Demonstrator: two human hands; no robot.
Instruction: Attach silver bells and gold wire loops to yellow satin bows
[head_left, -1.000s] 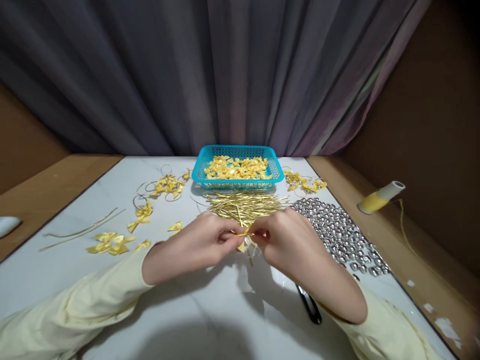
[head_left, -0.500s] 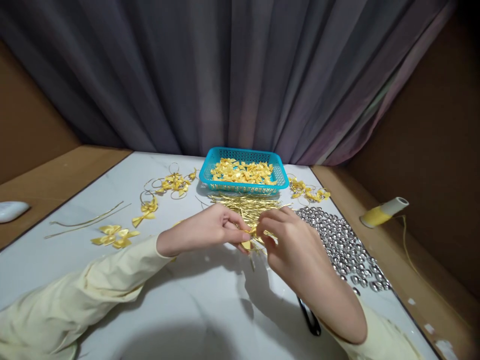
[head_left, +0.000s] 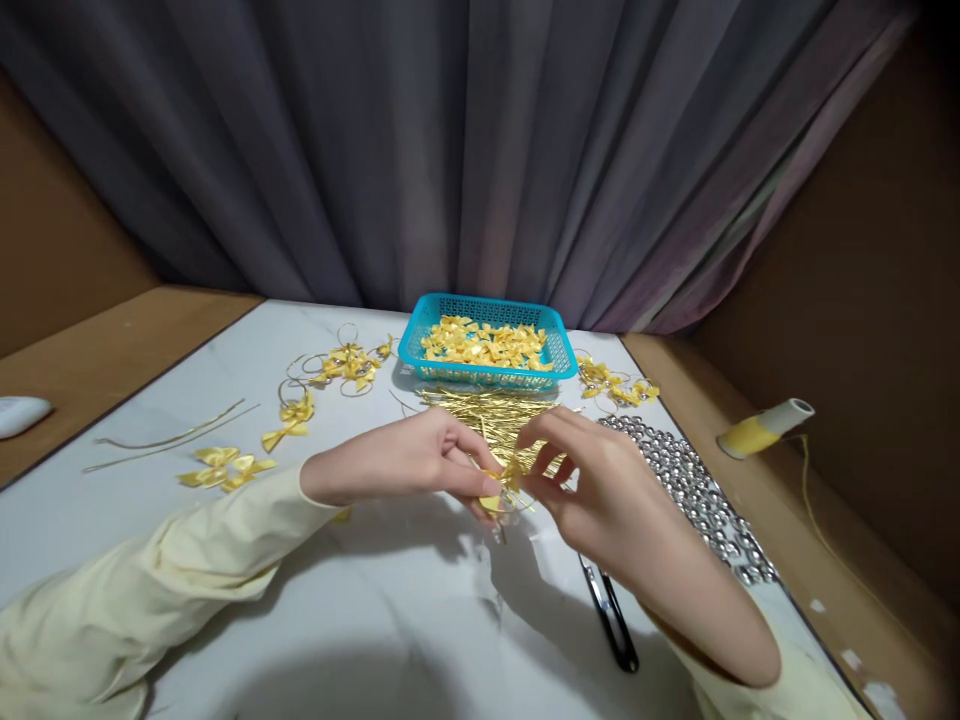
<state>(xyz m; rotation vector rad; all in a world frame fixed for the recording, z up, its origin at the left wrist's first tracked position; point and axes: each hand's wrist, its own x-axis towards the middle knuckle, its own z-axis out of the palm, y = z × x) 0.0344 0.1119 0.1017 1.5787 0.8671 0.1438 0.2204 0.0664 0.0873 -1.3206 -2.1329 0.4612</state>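
Note:
Over the middle of the table, my left hand [head_left: 442,462] pinches a yellow ribbon bow [head_left: 492,503] between thumb and fingers. A thin gold cord loop hangs by the bow. At the bow's right side is my right hand [head_left: 607,490], its thumb and fingertips closed at the ribbon and cord; the exact grip is partly hidden. Just behind both hands lies a pile of gold cords [head_left: 480,405]. Black-handled scissors or a similar tool [head_left: 616,625] rest below my right forearm, partly covered.
A blue basket [head_left: 409,362] of yellow bows stands at the back. Silver beads [head_left: 694,490] spread on the right. Finished-looking bow loops [head_left: 349,368] lie back left, loose bows [head_left: 223,468] nearer. A yellow thread spool [head_left: 761,430] lies on the right ledge.
My right hand has shifted slightly right and its fingers have opened up a little. More of the bow and cord loop shows between the hands, and more of the black-handled tool is uncovered.

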